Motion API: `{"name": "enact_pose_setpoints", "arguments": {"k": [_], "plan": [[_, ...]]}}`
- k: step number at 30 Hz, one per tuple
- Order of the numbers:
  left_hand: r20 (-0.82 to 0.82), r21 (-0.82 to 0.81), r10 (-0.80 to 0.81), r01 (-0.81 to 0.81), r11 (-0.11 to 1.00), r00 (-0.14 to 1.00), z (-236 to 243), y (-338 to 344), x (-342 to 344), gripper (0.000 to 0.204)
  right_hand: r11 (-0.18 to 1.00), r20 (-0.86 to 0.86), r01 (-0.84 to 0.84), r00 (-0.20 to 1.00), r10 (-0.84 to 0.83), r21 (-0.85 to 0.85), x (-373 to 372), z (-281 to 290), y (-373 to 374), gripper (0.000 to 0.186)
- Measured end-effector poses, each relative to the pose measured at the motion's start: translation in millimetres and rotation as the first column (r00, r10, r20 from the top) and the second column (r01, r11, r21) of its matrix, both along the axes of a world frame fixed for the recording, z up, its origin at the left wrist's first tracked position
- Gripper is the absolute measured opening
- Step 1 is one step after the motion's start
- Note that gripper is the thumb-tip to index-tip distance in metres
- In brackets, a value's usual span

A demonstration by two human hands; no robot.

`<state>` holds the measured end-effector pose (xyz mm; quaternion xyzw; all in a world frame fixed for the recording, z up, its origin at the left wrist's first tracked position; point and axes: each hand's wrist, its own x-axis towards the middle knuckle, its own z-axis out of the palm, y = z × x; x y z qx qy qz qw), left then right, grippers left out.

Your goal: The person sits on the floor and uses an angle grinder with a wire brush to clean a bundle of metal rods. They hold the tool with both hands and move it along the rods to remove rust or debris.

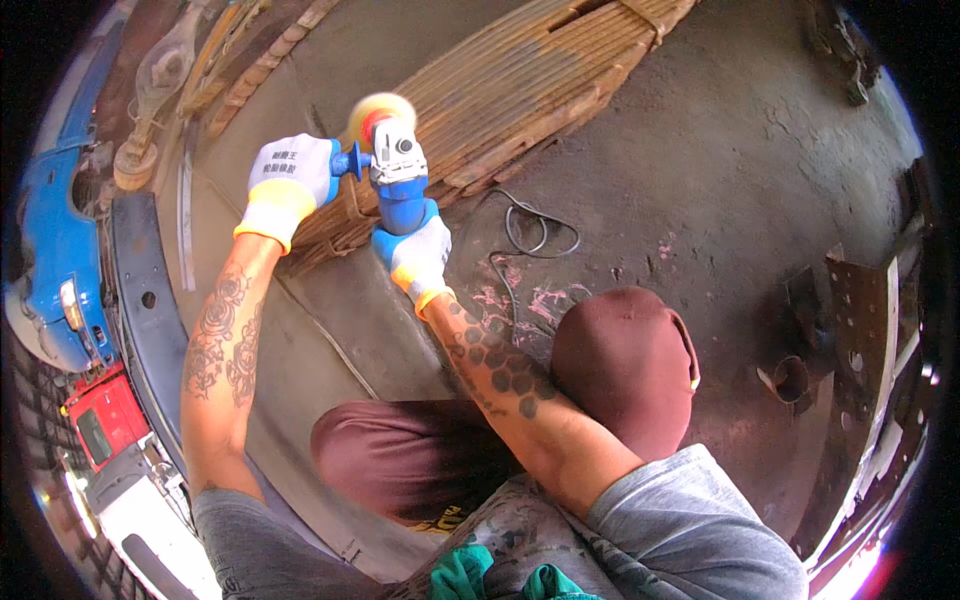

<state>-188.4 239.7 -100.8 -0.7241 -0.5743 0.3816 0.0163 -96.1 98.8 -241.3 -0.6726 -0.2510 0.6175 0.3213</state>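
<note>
An angle grinder (402, 198) with a blue body and silver head is held between my two gloved hands. My left hand (287, 182), in a white glove with a yellow cuff, is closed round its blue side handle (350, 161). Lower on the body, my right hand (420, 252) grips the grinder. The round pale yellow disc (384, 106) at its head looks blurred, with a red-orange centre. That disc lies over the edge of a rusty brown leaf spring pack (520, 85), which stretches diagonally toward the far right. Contact between disc and steel cannot be made out.
A black cable (540, 240) loops on the stained floor right of the grinder. Rusty axle-like parts (160, 80) lie far left, beside a long dark beam (150, 290). Blue (60, 250) and red (105, 415) vehicles stand left. Perforated steel (865, 330) borders the right.
</note>
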Motion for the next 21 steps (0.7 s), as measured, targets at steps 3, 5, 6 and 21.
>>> {"name": "enact_pose_setpoints", "arguments": {"k": [3,5,6,21], "plan": [[0.008,0.011,-0.038,0.038,0.999,0.999,6,11,19,0.021,0.999,0.036,0.036,0.999,-0.036,0.009,14,8,10,0.053],[-0.002,0.01,-0.049,0.049,0.999,0.999,13,18,33,0.021,0.999,0.042,0.038,0.998,-0.038,-0.006,21,11,16,0.053],[0.004,0.008,-0.052,0.052,0.999,0.999,17,18,38,0.022,0.998,0.041,0.058,0.997,-0.058,0.003,23,14,15,0.053],[-0.07,-0.044,0.001,-0.004,0.999,0.998,5,6,5,0.027,0.999,0.012,-0.045,0.999,0.045,-0.023,9,8,6,0.053]]}}
